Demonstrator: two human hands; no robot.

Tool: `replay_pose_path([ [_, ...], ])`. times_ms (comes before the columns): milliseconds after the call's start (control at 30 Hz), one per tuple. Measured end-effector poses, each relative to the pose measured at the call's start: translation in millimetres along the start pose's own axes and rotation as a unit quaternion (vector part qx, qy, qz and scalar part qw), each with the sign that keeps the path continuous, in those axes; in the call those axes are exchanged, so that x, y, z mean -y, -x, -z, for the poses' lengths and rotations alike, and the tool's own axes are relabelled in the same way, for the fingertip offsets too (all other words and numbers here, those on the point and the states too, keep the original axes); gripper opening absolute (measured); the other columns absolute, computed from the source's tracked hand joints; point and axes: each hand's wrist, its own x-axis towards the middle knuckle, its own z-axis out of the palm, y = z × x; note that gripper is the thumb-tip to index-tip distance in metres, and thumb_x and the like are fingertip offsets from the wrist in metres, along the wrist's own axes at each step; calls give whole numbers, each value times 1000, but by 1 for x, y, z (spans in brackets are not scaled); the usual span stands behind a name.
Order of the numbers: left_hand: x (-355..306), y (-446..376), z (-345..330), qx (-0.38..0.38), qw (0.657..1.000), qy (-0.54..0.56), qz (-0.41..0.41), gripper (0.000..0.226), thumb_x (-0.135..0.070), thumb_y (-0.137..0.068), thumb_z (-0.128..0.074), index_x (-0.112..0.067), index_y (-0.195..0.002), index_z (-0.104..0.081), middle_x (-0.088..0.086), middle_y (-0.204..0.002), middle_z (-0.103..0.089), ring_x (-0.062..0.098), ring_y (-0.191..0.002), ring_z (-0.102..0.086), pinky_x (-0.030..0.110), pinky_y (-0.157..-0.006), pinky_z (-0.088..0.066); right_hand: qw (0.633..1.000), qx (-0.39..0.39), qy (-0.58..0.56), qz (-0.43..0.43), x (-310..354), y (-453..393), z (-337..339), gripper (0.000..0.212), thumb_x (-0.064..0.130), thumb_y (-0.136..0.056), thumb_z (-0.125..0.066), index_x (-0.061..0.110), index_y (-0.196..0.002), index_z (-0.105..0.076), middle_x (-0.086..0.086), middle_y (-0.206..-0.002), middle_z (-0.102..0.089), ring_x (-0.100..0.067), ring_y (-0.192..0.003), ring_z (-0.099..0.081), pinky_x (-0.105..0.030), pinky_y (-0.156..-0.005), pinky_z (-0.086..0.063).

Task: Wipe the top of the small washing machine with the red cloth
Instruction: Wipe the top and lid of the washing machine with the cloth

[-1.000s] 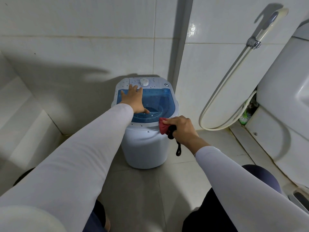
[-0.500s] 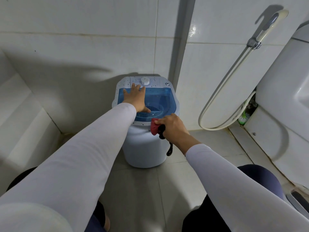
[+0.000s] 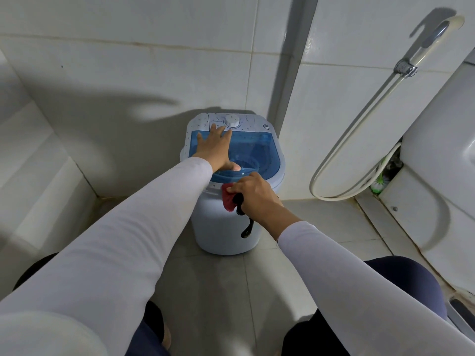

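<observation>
While the left hand (image 3: pixel 214 147) is lying flat on the blue lid (image 3: pixel 257 152), spread, the right hand (image 3: pixel 253 195) is pinching the red cloth (image 3: pixel 227 200); it should be pressing down evenly.

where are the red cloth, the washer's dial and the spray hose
red cloth (image 3: pixel 227 199): head view, on the bunched fabric left of the right hand's fingers.
dial (image 3: pixel 231 122): head view, centre of the white knob on the washing machine's back panel.
spray hose (image 3: pixel 341 160): head view, mid-length of the hanging loop.

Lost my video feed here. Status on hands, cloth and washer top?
Left hand flat on the blue lid. Right hand shut on red cloth at the washing machine front rim. Black strap dangles below; nothing blocking.
</observation>
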Motion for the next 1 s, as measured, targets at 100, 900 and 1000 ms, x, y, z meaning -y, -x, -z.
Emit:
replay_pose_path([
  [100, 1, 3, -1, -9, 1000, 21, 12, 108, -53, -73, -74, -12, -152, -12, 9, -163, -6, 29, -151, 5, 60, -117, -2, 1000, 6, 1, 15, -1, 1, 2, 47, 17, -87, -62, 21, -132, -52, -4, -127, -59, -22, -110, -47, -31, -97, -41],
  [900, -16, 112, -65, -175, 843, 429, 274, 133, -62, -64, -76, -24, -151, 16, 0, -164, 6, 22, -151, 7, 60, -116, 6, 973, 27, 48, 222, -46, -85, 96, 54, -10, -77, -53, 27, -115, -67, 1, -120, -65, -23, -114, -51, -28, -93, -39],
  [1000, -27, 114, -71, -158, 832, 448, 288, 137, -61, -61, -79, -27, -150, 20, -2, -163, 10, 24, -151, 6, 59, -117, 6, 956, 55, 58, 281, -35, -97, 95, 48, -6, -81, -55, 24, -117, -66, 0, -120, -64, -22, -113, -48, -21, -85, -32],
])
